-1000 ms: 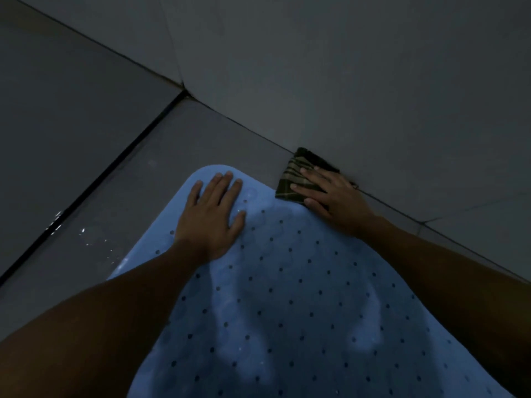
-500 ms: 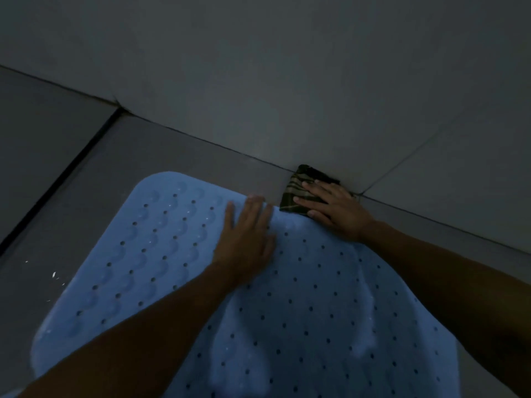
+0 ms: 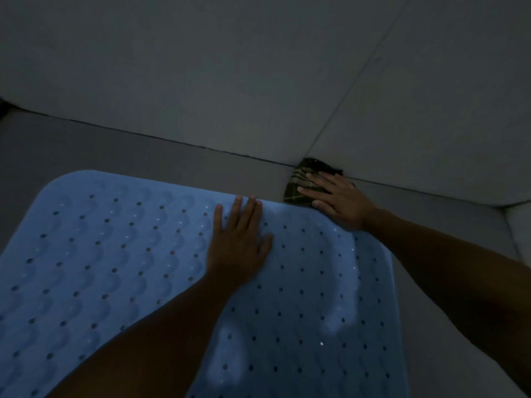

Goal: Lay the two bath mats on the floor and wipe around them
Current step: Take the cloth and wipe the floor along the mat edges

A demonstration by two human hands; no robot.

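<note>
One mat [image 3: 120, 254] is in view, blue with holes, lying flat on the floor [image 3: 143, 150] with its far edge near the wall [image 3: 230, 81]; no second mat visible. The left hand [image 3: 240, 239] is open, palm down on the mat's far edge, pinning it. The right hand [image 3: 336, 199] is spread flat on a dark striped cloth [image 3: 298, 185] pushed against the wall at the mat's far right corner. I'd say keep weight on the mat so it doesn't creep, and drag the cloth slowly along the wall line, tight into that seam
</note>
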